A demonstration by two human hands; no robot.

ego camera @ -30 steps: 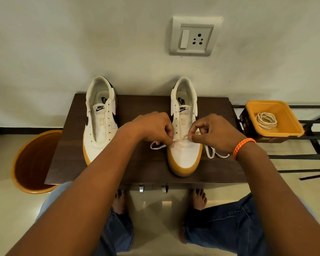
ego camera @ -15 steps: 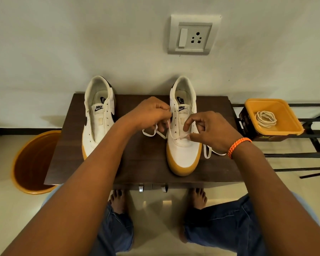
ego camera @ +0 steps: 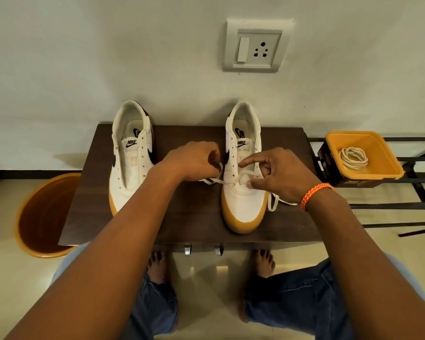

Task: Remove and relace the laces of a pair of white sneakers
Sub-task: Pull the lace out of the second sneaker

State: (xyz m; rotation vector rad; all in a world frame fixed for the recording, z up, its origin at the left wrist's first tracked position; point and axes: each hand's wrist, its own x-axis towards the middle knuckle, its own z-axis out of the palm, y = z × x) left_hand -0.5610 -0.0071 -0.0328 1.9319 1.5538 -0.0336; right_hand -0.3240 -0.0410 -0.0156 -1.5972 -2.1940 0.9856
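Note:
Two white sneakers with gum soles stand on a dark wooden table (ego camera: 196,217), toes toward me. The left sneaker (ego camera: 129,165) has bare eyelets and no lace. The right sneaker (ego camera: 243,192) has a white lace (ego camera: 233,179) crossing its lowest eyelets, with loose ends lying on both sides. My left hand (ego camera: 194,160) grips the lace end just left of this shoe. My right hand (ego camera: 277,173) pinches the lace over the shoe's eyelets, index finger pointing left and thumb pressing near the toe.
A yellow tub (ego camera: 363,155) on a black metal rack (ego camera: 407,192) at the right holds a coiled second lace (ego camera: 353,158). An orange bucket (ego camera: 44,214) stands on the floor at the left. A wall socket (ego camera: 255,46) is above. My legs and bare feet are below the table.
My left hand went up and back from the toe area to beside the shoe's eyelets, drawing the lace end out leftward. My right hand shifted slightly up the shoe and extended its index finger.

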